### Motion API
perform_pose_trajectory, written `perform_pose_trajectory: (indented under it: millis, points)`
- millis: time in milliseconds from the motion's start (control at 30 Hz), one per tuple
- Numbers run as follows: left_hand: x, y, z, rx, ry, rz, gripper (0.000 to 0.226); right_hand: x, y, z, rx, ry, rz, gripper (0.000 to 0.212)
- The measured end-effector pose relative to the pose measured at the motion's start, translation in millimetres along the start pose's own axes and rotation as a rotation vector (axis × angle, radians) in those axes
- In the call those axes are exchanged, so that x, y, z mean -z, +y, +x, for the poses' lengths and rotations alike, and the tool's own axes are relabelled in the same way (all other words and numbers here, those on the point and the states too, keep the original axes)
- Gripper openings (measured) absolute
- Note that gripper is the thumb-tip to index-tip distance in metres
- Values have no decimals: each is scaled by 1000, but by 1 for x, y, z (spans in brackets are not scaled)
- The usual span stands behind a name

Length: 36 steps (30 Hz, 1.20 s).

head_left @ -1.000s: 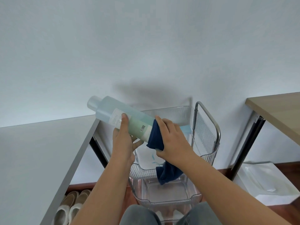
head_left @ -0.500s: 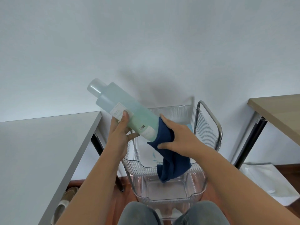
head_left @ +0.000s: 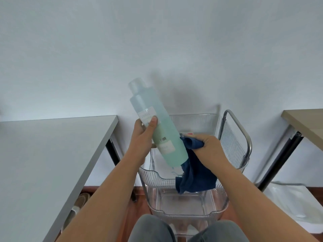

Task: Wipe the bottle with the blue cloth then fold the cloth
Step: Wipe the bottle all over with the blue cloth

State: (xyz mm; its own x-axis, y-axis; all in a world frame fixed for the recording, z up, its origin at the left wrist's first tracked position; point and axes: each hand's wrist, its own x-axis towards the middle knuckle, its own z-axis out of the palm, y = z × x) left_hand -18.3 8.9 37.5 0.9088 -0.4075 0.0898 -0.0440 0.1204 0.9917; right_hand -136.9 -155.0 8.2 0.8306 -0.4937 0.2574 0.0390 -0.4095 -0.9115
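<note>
A: Head view: the left hand (head_left: pixel 143 137) grips the bottle (head_left: pixel 157 126) mid-body, thumb on the label, cap tilted up and away, held above the clear cart (head_left: pixel 234 135).

B: And the right hand (head_left: pixel 208 148)?

A: Curled round a bunch of the blue cloth (head_left: pixel 195 173), pressed against the bottle's lower side, the rest hanging down over the cart's tray.

B: So wiping's the step in hand, I'd say.

A: Agreed. Next likely calls for rubbing along the body while the left turns it; folding waits.
</note>
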Motion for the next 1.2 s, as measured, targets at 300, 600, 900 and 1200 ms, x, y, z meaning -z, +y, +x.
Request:
perform_pose_trajectory:
  millis: [300,600,900,1200]
  points:
    - [-4,-14,9,101,-54,87,36,-11,0,15,-44,-75,84,35]
    - [-2,-16,22,50,-61,179,58,-33,9,17,-110,6,376,31]
    - [-18,-19,63,53,186,341,77,-38,27,3,-26,-205,16,49]
    - [-34,-43,88,-13,280,537,68,-21,43,-2,-67,-342,-72,52]
